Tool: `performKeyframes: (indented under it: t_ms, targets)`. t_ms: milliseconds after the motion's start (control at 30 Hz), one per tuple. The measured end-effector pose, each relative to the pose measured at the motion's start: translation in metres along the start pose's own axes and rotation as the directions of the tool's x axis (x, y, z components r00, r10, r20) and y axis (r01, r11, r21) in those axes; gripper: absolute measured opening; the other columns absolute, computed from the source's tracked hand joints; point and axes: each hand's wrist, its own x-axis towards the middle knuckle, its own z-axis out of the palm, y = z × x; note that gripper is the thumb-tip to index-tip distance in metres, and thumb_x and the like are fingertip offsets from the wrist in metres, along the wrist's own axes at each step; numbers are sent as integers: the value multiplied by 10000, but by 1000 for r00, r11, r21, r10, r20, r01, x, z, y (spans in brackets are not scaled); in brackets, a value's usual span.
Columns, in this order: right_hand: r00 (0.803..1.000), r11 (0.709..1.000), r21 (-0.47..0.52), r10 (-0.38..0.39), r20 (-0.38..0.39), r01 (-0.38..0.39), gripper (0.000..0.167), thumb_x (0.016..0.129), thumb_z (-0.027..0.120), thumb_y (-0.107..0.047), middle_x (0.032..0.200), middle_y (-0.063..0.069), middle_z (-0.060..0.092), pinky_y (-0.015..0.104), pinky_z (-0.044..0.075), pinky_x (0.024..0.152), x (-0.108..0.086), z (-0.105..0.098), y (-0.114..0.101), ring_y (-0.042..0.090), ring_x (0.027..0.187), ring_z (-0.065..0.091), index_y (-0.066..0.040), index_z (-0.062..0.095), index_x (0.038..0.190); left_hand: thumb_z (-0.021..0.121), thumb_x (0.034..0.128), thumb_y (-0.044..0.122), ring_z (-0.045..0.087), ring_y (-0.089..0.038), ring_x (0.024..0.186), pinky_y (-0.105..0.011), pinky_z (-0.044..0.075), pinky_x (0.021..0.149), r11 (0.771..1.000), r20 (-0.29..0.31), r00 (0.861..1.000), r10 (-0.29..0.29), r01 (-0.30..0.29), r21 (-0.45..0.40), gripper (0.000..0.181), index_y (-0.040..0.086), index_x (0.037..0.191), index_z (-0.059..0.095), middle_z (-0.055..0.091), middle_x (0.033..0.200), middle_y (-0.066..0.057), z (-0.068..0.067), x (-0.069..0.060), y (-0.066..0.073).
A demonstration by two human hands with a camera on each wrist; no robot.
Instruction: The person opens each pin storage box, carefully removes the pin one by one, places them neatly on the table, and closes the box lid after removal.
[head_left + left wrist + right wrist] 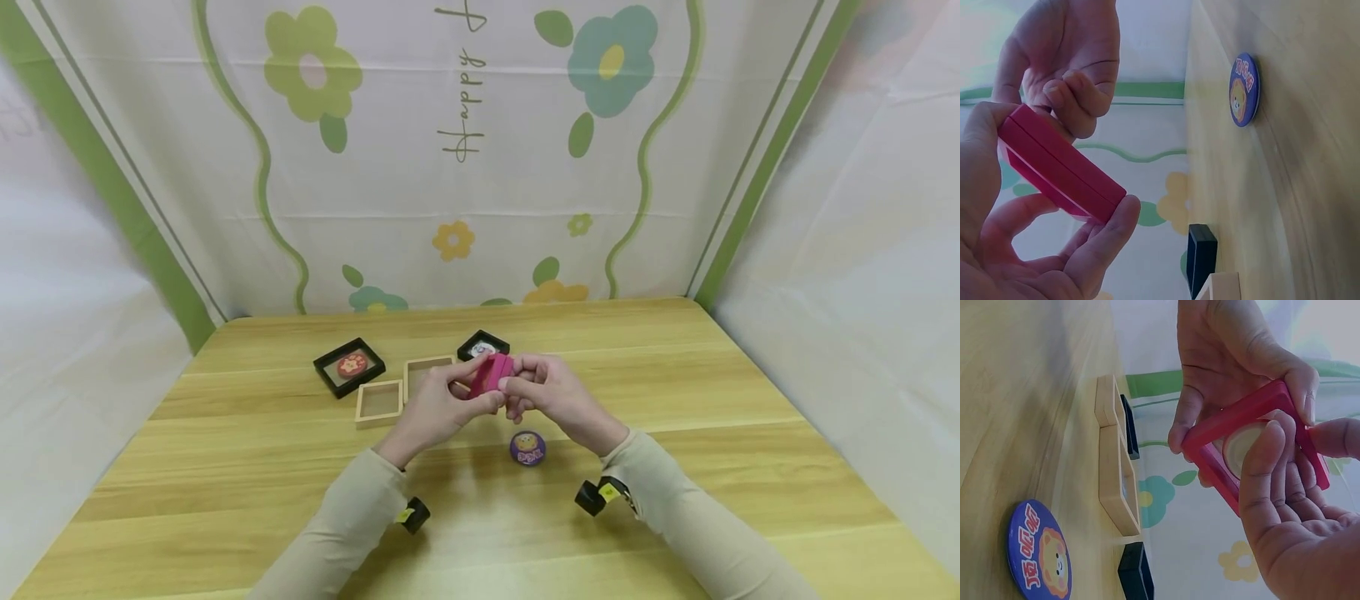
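Observation:
A pink-red square display frame [491, 375] is held up above the table between both hands. My left hand [442, 404] grips it by opposite edges, thumb on one side and fingers on the other. At its right side, my right hand [551, 392] pinches an edge, with curled fingers over the window in the right wrist view. Inside that window sits a round, pale disc [1241, 447] with a reddish rim, partly hidden by the right fingers. Below the hands, a round purple badge [527, 448] with a lion face and lettering lies on the table.
A black frame [327, 382] holding a red round badge lies at the back left. Two light wooden frames, one small [380, 423] and one larger [429, 361], lie beside it. Behind the hands stands another black frame [467, 342] with a whitish badge. Patterned cloth [390, 183] closes off the back.

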Motion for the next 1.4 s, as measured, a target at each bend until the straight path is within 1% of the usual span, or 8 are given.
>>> performKeyframes:
  t_ms: [67, 233, 433, 633, 767, 1067, 1267, 1400]
  targets:
    - [1000, 1000, -2, -3, -2, 3, 158, 941, 593, -52, 850, 174, 652, 299, 545, 614, 0, 0, 0, 201, 672, 622, 84, 583, 1021, 799, 827, 398, 651, -214, 810, -337, 549, 589, 1000, -1, 1000, -4, 4, 16, 643, 262, 1406, 555, 651, 1043, -65, -1, 0, 0]
    - [1000, 1000, -3, 21, -15, -21, 179, 948, 596, -74, 854, 172, 655, 302, 547, 622, 0, 1, 0, 203, 675, 621, 83, 585, 1033, 791, 824, 438, 644, -217, 825, -331, 547, 588, 999, 7, 1000, -19, 19, 47, 664, 261, 1415, 545, 652, 1040, -62, -1, 1, 2]
    - [999, 999, -7, 38, -24, -38, 176, 942, 591, -75, 859, 178, 655, 309, 546, 627, 0, 2, -1, 206, 678, 623, 71, 597, 1041, 789, 826, 439, 635, -222, 831, -328, 539, 581, 998, 7, 1000, -19, 19, 57, 655, 250, 1409, 556, 650, 1044, -80, -3, 0, 4]
    - [997, 998, -25, 60, -41, -61, 168, 938, 590, -82, 865, 186, 662, 337, 546, 646, 0, 2, -1, 216, 687, 625, 48, 619, 1039, 783, 823, 463, 636, -207, 829, -331, 538, 575, 996, 16, 999, -31, 30, 87, 678, 255, 1420, 538, 653, 1023, -58, -2, 0, 4]
    - [997, 998, -25, 62, -39, -63, 172, 940, 591, -90, 871, 185, 661, 317, 547, 639, 0, 2, -1, 211, 691, 623, 49, 615, 1037, 785, 821, 462, 640, -208, 840, -335, 543, 581, 995, 11, 999, -39, 37, 96, 683, 266, 1424, 531, 652, 1036, -53, -2, 0, 5]
    - [996, 997, -29, 74, -43, -75, 174, 941, 575, -85, 867, 181, 650, 324, 547, 639, -1, 3, -2, 215, 689, 622, 59, 603, 1035, 778, 832, 453, 639, -214, 837, -334, 534, 571, 996, 20, 999, -27, 25, 82, 675, 257, 1428, 528, 657, 1014, -54, -2, -1, 7]
    - [996, 997, -30, 75, -38, -77, 180, 950, 567, -81, 871, 179, 650, 332, 548, 642, -1, 2, -3, 211, 690, 623, 72, 587, 1041, 787, 826, 445, 643, -200, 837, -340, 540, 582, 997, 17, 999, -35, 34, 76, 675, 282, 1426, 526, 658, 1009, -38, -1, -1, 7]
    - [997, 997, -30, 72, -38, -73, 179, 945, 565, -72, 872, 180, 647, 322, 546, 637, -1, 3, -3, 210, 689, 621, 80, 584, 1038, 788, 826, 442, 642, -201, 832, -337, 538, 578, 998, 15, 999, -31, 30, 64, 671, 276, 1423, 532, 657, 1014, -52, -1, -1, 7]
